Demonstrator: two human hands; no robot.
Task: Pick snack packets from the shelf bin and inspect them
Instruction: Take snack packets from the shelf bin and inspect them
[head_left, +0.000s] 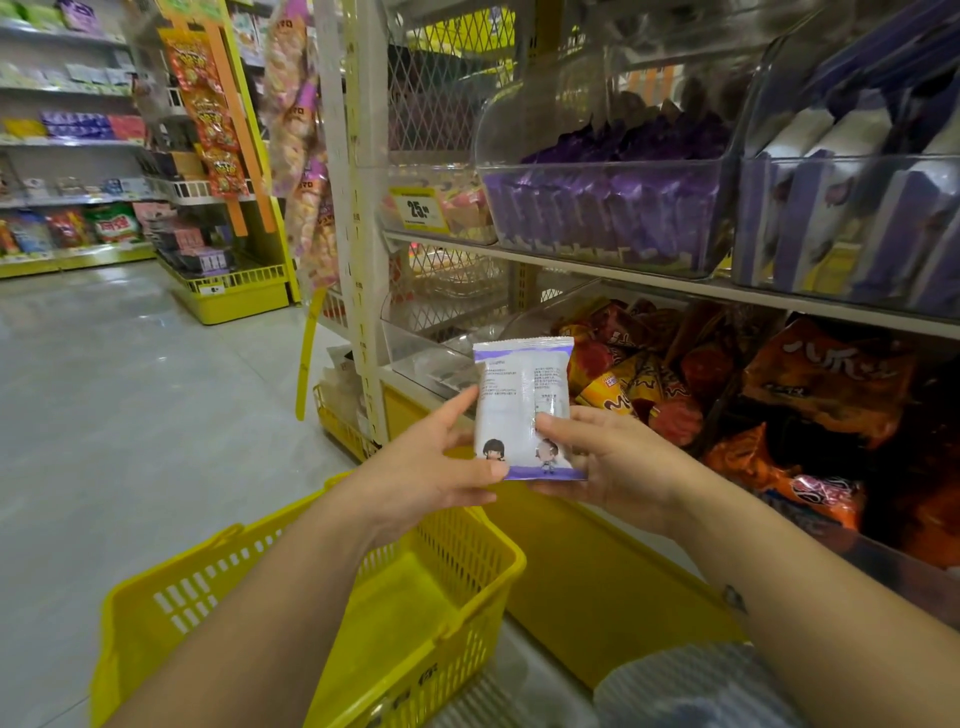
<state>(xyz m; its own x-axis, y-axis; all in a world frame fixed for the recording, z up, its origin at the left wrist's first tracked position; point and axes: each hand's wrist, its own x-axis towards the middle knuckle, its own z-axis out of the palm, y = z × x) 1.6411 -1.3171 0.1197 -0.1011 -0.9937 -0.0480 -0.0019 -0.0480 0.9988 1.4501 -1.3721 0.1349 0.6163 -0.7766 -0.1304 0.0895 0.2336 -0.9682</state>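
white with purple bands, the snack packet (524, 405) stands upright between my hands, out of its bin and above the yellow basket (483, 582); my right hand (608, 457) grips its lower right part, thumb on the face, and my left hand (441, 467) pinches the lower left corner, fingers (462, 402) lying up the left edge. to inspect it well, i judge, i should keep my thumbs off the print and turn it slowly. on the shelf (623, 275) above, one clear bin (602, 176) holds purple packets and its neighbour (852, 171) white-and-purple ones, while the lower bin (779, 395) holds orange packets, and i see nothing in the basket.
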